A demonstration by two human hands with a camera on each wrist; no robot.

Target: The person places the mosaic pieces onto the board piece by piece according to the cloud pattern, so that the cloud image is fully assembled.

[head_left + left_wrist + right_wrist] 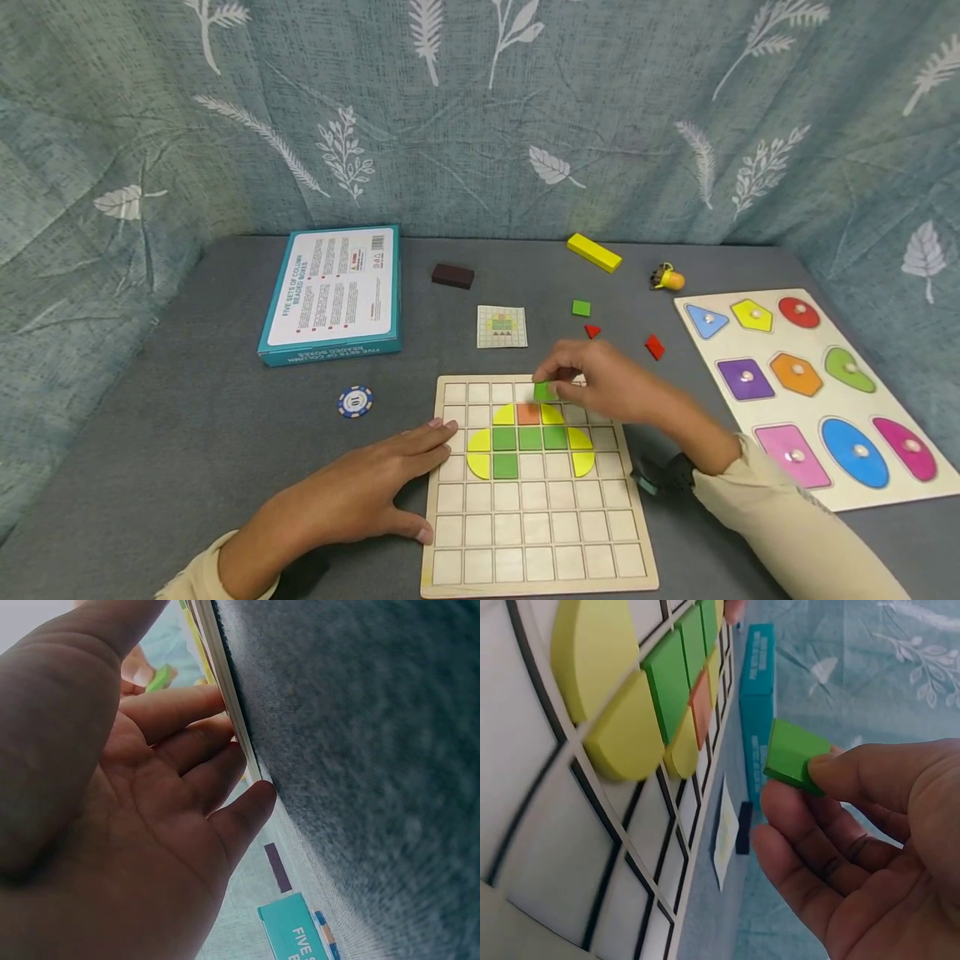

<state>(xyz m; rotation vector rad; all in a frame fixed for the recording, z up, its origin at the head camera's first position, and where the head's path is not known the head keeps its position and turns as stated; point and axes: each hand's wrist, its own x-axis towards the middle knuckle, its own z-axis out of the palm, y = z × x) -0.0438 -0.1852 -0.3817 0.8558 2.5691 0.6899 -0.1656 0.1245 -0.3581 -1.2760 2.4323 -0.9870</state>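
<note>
My right hand (611, 379) pinches a green square tile (795, 754) between thumb and fingers, raised over the far edge of a wooden grid board (536, 525). With fingers extended, my left hand (360, 487) touches the board's left edge; the left wrist view shows its fingertips (259, 795) against that side. On the board lie several green square tiles (505, 466), an orange square tile (528, 414) and several yellow quarter-round tiles (479, 466). Behind the board is a small pattern card (502, 327) printed with a coloured grid design.
Beyond the board lie a loose green tile (581, 308), a red triangle (592, 331) and a red piece (655, 347). A teal box (333, 292), poker chip (355, 402), dark block (453, 276), yellow block (594, 252) and small yellow-orange figure (667, 277) surround them. A knobbed shape puzzle (817, 400) lies right.
</note>
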